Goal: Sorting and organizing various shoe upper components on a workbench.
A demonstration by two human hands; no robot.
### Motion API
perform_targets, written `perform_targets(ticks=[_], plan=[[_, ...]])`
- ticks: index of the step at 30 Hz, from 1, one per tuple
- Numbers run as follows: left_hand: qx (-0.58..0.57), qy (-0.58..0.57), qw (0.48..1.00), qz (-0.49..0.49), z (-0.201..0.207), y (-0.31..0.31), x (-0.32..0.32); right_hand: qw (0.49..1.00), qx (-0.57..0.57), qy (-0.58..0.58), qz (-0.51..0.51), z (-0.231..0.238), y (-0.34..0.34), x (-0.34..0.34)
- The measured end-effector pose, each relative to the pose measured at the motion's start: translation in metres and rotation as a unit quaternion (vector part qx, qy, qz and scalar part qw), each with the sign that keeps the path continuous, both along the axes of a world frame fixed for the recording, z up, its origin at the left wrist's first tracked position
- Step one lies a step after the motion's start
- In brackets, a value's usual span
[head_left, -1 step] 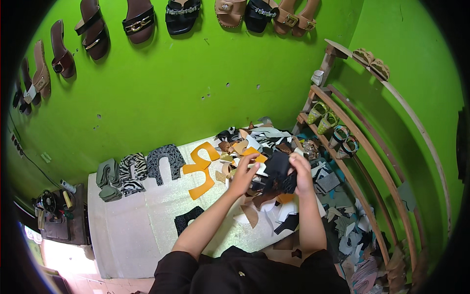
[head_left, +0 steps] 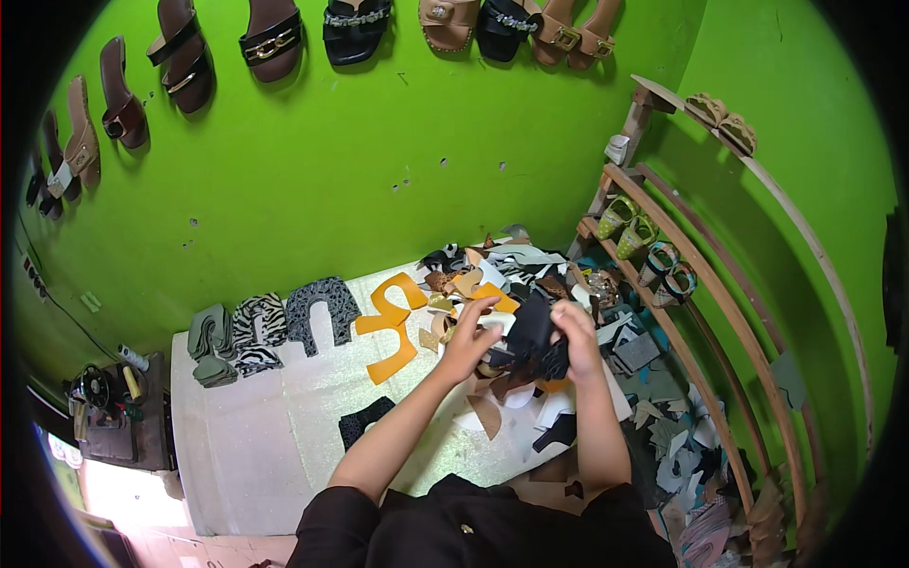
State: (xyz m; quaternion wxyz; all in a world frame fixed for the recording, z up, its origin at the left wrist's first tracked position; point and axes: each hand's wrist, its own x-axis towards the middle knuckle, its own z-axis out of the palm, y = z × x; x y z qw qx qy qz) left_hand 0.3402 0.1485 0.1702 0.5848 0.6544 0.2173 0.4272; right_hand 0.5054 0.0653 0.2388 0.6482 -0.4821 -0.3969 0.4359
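Note:
My right hand [head_left: 578,339] is closed around a bunch of black fabric pieces [head_left: 532,327], held over the heap of offcuts; part of the bunch hangs down below the fingers. My left hand [head_left: 470,339] is just left of the black pieces, thumb and forefinger apart, with nothing plainly gripped. Close to its left lie yellow curved cutouts [head_left: 390,356]. A dark patterned piece [head_left: 364,420] rests on the pale sheet by my left forearm. The mixed scraps [head_left: 492,260] behind and beneath my hands are white, black, tan, yellow and animal-patterned.
Grey, zebra-striped and dark patterned stacks [head_left: 322,310] line the left back of the table [head_left: 246,454]. On the right stands a wooden rack [head_left: 705,251] with small shoes [head_left: 625,227]; more scraps [head_left: 677,464] lie below it. Sandals [head_left: 275,43] hang on the green wall. A machine [head_left: 95,393] sits far left.
The black pieces in my right hand have turned, and their upper face now looks narrower. My right hand has shifted slightly left; my left hand stays beside them.

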Motion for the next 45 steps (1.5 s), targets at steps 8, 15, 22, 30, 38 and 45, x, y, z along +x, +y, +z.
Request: perform_targets(ticks=[8, 15, 22, 30, 38, 45], plan=[[-0.082, 0.112, 0.987, -0.076, -0.025, -0.042, -0.091, 0.950, -0.064, -0.074, 0.298, -0.054, 0.002, -0.061], [-0.189, 0.091, 0.977, 0.035, -0.045, -0.081, -0.152, 0.953, -0.116, -0.102, 0.261, -0.112, -0.016, -0.079], [-0.251, 0.002, 0.963, 0.101, -0.057, -0.109, -0.177, 0.890, -0.206, -0.172, 0.369, -0.165, -0.050, -0.089], [-0.222, 0.183, 0.947, 0.143, -0.081, -0.127, -0.188, 0.913, -0.123, -0.128, 0.367, -0.141, -0.046, -0.111], [0.077, 0.311, 0.924, 0.210, -0.073, -0.137, -0.184, 0.865, -0.050, -0.120, 0.484, -0.126, -0.034, -0.117], [-0.304, 0.014, 0.948, 0.095, -0.059, -0.136, -0.196, 0.902, -0.085, -0.048, 0.420, -0.130, -0.040, -0.150]])
